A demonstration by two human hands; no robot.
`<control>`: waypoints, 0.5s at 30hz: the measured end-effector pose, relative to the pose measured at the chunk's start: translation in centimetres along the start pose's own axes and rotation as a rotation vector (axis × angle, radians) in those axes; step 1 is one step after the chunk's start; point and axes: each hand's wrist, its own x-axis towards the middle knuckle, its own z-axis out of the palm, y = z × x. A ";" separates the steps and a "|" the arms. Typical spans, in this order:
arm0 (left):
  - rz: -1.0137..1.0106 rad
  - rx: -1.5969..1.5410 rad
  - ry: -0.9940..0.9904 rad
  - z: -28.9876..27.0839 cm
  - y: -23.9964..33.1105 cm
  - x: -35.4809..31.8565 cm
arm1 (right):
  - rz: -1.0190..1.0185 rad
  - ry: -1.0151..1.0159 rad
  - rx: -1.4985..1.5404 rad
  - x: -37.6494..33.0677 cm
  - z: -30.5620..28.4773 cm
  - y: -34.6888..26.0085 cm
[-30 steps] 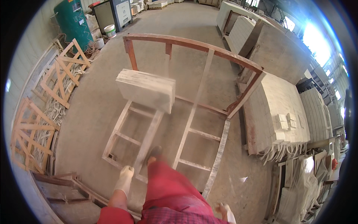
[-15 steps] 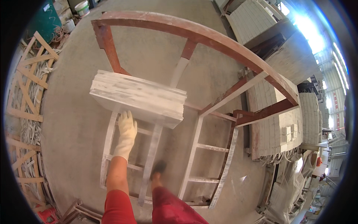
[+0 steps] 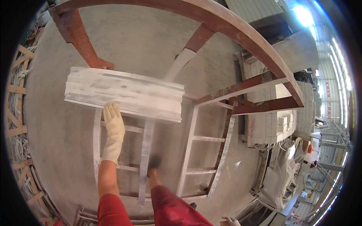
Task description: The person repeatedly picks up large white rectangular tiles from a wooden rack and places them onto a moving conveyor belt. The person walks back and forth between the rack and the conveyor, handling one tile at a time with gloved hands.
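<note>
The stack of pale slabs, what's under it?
Under the stack of pale slabs shows a ladder-like metal frame on concrete; the gloved left hand touches its near edge. The contact underneath is covered.

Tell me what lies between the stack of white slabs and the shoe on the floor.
In the head view, pale rails and rungs of a flat wooden frame run between the stack of white slabs and the shoe; grey concrete floor shows through its gaps.

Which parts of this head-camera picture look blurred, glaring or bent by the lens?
Head view: the stack of pale slabs is streaked with motion blur; daylight glare burns out the upper right; the rust-red frame beam curves from fisheye distortion; the gloved left hand stays fairly sharp.
</note>
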 end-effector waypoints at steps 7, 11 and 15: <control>0.169 0.179 -0.259 -2.8 -1.7 -1.2 | 0.067 -0.050 0.005 -0.9 2.8 -1.1; 0.298 0.130 -0.839 -1.5 -4.4 0.1 | 0.123 -0.035 -0.082 -1.0 3.9 -2.5; 0.347 0.169 -1.046 0.3 -5.6 -1.0 | 0.018 0.036 -0.049 -0.9 4.4 -3.3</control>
